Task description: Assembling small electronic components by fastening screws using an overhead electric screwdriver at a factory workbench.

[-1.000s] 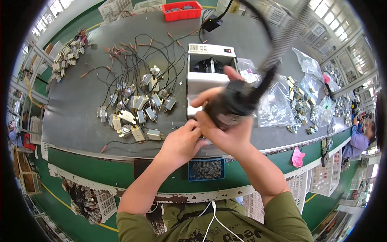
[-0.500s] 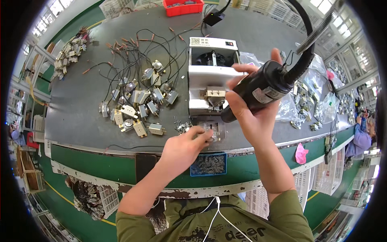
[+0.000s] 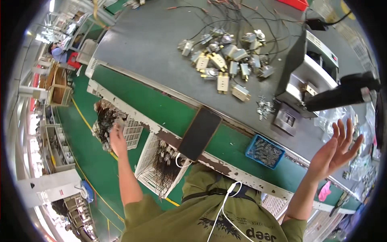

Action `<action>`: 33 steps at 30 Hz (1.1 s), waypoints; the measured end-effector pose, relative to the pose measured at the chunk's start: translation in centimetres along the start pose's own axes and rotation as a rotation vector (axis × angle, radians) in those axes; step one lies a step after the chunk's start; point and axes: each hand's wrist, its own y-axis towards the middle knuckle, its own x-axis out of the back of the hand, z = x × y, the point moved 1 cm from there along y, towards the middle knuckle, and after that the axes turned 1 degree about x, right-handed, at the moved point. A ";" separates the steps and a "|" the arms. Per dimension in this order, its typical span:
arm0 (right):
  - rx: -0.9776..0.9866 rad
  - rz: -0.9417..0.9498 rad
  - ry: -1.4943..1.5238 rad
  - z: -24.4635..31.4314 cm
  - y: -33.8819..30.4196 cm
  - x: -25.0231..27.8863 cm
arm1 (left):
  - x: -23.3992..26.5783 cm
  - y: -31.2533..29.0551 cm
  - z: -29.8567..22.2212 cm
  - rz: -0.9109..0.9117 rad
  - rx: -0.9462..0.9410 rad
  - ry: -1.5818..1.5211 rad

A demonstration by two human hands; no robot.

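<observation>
Stretched out to the left, my left hand point(image 3: 117, 139) is over a white crate with a heap of wired parts point(image 3: 104, 121). Its fingers are drawn together at the tips; what is in them is too small and blurred to name. My right hand point(image 3: 334, 155) is raised over the table's right side, fingers spread and holding nothing. A black electric screwdriver point(image 3: 338, 97) hangs just above it, in front of the white and grey machine point(image 3: 308, 66). At the machine's foot sits a small metal fixture point(image 3: 286, 119), with a little pile of small metal pieces point(image 3: 265, 108) beside it.
Several wired socket-like units point(image 3: 223, 82) lie heaped on the grey table point(image 3: 141, 44). Along the front ledge are a phone point(image 3: 200, 133) and a blue tray of screws point(image 3: 265, 151). Below stands another white crate point(image 3: 147, 161) of wired parts. Clear plastic bags point(image 3: 334, 117) lie at right.
My left hand has left the fixture and swung far left to the crate. The right hand has let go of the screwdriver and opened. The view has turned left.
</observation>
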 end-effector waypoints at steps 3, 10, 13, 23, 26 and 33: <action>-0.014 0.018 -0.040 -1.2 -0.7 -0.1 | -4.1 -6.9 5.2 0.187 0.009 -0.003; 0.083 0.104 0.159 -1.7 -2.8 0.3 | -7.0 -3.5 5.3 -0.082 0.127 -0.273; 0.125 0.247 0.165 0.2 -2.2 -0.1 | -4.0 3.0 -11.8 -0.297 -0.255 -0.397; -0.328 0.424 0.337 0.9 -3.4 -1.2 | -4.0 5.2 -42.1 0.371 -0.817 -0.259; -0.202 0.110 0.491 2.5 -0.2 0.4 | -5.1 5.5 -43.7 0.158 -0.788 -0.197; -0.178 -0.053 0.520 4.6 3.6 0.6 | -6.7 7.5 -44.9 0.231 -0.648 -0.101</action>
